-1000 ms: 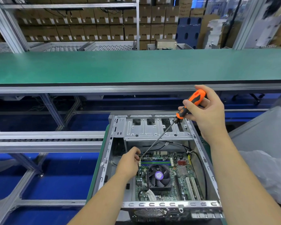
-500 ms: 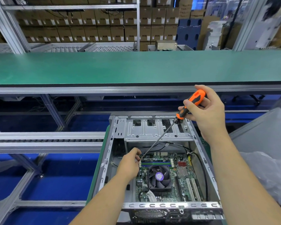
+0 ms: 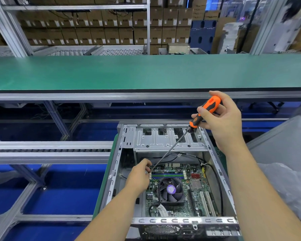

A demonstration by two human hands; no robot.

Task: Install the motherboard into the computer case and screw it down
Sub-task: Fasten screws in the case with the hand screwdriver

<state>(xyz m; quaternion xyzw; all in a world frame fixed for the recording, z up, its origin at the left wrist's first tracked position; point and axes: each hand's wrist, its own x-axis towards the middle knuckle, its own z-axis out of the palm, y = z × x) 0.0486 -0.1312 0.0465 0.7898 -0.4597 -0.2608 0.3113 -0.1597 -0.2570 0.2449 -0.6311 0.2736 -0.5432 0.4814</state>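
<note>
An open metal computer case (image 3: 215, 164) lies below me with a green motherboard (image 3: 195, 192) inside, its black fan (image 3: 171, 190) near the middle. My right hand (image 3: 221, 119) grips the orange-black handle of a long screwdriver (image 3: 170, 149). The shaft slants down-left to the board's far left corner. My left hand (image 3: 139, 176) is inside the case at that corner, its fingers curled and pinched round the shaft's tip. Whatever sits under the tip is hidden by the fingers.
A wide green bench top (image 3: 146, 72) runs across behind the case. A roller conveyor rail (image 3: 49, 150) lies left. A grey panel with clear plastic wrap (image 3: 285, 180) sits at the right. Black cables (image 3: 217, 181) run along the case's right inner wall.
Both hands stay nearly where they were; my right hand's fingers shift slightly on the handle. The screwdriver keeps its slant and its tip stays at the same corner.
</note>
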